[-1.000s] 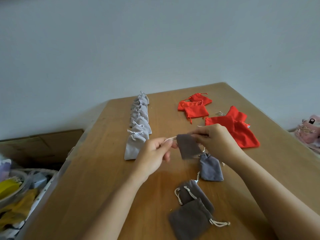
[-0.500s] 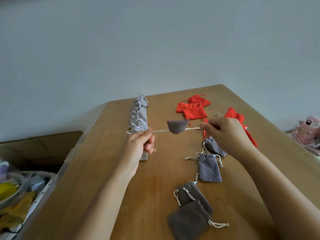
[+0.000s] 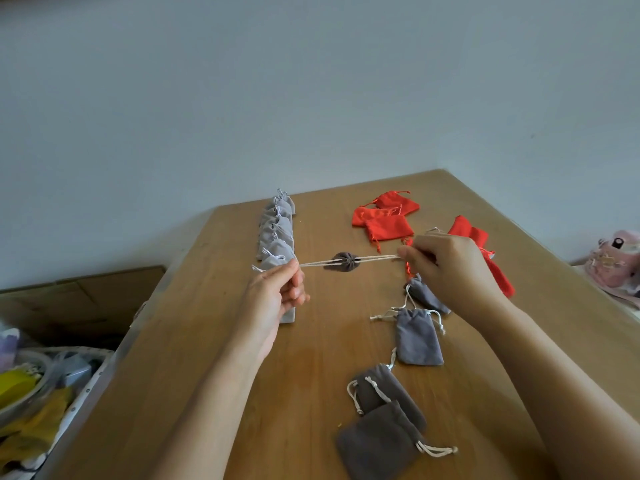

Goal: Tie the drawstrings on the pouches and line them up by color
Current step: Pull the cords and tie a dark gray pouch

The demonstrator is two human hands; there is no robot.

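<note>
Looking down on a wooden table (image 3: 214, 358) reaching back toward a plain pale wall (image 3: 311, 98). Lying low beyond the table's left edge, brown cardboard (image 3: 79, 299); nearer, bunching up beside a white bin (image 3: 88, 389), yellow cloth (image 3: 31, 431). Sitting off the right edge, a pink item (image 3: 620, 261), too blurred for naming.

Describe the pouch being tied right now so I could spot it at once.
On the wooden table, find the gap between the pale grey row and the red pouches. Above it, the left hand and right hand hold cords taut with a dark grey pouch strung between. It alone is in the air and bunched shut; the others lie on the table.
</note>
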